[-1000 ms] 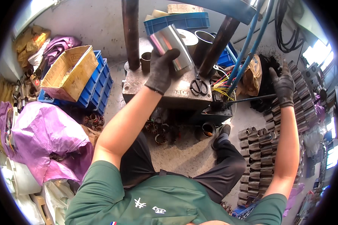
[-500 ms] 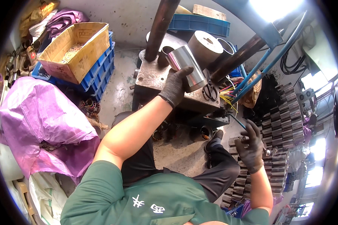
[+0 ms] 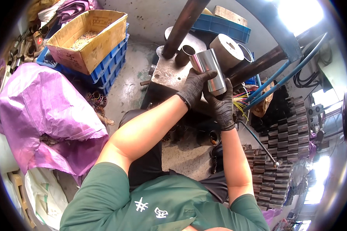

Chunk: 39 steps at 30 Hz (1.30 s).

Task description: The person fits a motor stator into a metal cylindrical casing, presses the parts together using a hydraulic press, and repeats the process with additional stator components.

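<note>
A shiny steel cylinder (image 3: 209, 68) leans at a tilt above the worn metal block of a machine (image 3: 167, 76). My left hand (image 3: 193, 87), in a dark glove, is closed round its left side, thumb across the front. My right hand (image 3: 222, 107), gloved alike, grips the lower end from below and the right; some of its fingers are hidden behind the metal. Just behind the cylinder stand a short dark tube (image 3: 185, 55) and a thick pale roller-like cylinder (image 3: 226, 50) with a hole in its end.
Dark steel posts (image 3: 183, 29) rise from the machine. Yellow and pink wires (image 3: 241, 101), blue hoses (image 3: 270, 81) and a ball-ended lever (image 3: 275, 164) are on the right, beside stacked metal pieces (image 3: 283, 140). Leftward are a cardboard box (image 3: 75, 57) on blue crates (image 3: 113, 65) and a purple sack (image 3: 46, 111).
My right hand has come up and left from beside the lever and taken hold of the cylinder's lower end. My left hand keeps its grip. The whole view has shifted slightly.
</note>
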### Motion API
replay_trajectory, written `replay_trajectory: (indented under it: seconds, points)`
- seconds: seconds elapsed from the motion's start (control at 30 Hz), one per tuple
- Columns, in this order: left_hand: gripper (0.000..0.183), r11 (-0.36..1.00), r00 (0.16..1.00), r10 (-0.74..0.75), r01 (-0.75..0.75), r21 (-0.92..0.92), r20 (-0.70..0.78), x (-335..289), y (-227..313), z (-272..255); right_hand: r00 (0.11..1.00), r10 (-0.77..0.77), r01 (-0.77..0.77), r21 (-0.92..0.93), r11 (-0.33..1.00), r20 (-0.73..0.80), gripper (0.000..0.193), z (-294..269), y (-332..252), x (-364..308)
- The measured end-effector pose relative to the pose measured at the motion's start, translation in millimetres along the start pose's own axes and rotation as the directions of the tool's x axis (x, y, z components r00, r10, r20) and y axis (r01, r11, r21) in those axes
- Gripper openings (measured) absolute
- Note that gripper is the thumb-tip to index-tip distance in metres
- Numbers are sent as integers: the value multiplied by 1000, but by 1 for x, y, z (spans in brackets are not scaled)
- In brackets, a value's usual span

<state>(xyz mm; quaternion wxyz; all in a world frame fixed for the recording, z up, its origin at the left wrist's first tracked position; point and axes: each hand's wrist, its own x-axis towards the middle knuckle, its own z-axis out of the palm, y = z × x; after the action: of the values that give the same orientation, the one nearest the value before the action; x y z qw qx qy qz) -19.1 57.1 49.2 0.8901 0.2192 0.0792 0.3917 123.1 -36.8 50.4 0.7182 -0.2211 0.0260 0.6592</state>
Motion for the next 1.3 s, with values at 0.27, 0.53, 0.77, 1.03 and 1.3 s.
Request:
replay_trajectory:
  seconds: [0.27,0.53,0.77,1.03,1.3]
  points:
    - [61,1000,997,-12,10,26,71,0,9,3,732,-510,610,-768,194,452,93,-9,42,-20]
    - [74,984,966,145,-118,131,-214,11,11,-1,400,-451,326,-584,-744,798,96,-16,61,-39]
    - [78,959,965,174,-120,-258,199,25,31,-11,885,-263,466,-722,511,386,76,-12,38,-74]
    - [93,938,926,282,-211,-276,250,31,47,-11,777,-523,620,-286,730,350,58,18,-49,-42]
    - [100,947,970,73,5,-321,233,25,40,-8,298,-721,517,-741,-429,626,72,85,-98,62]
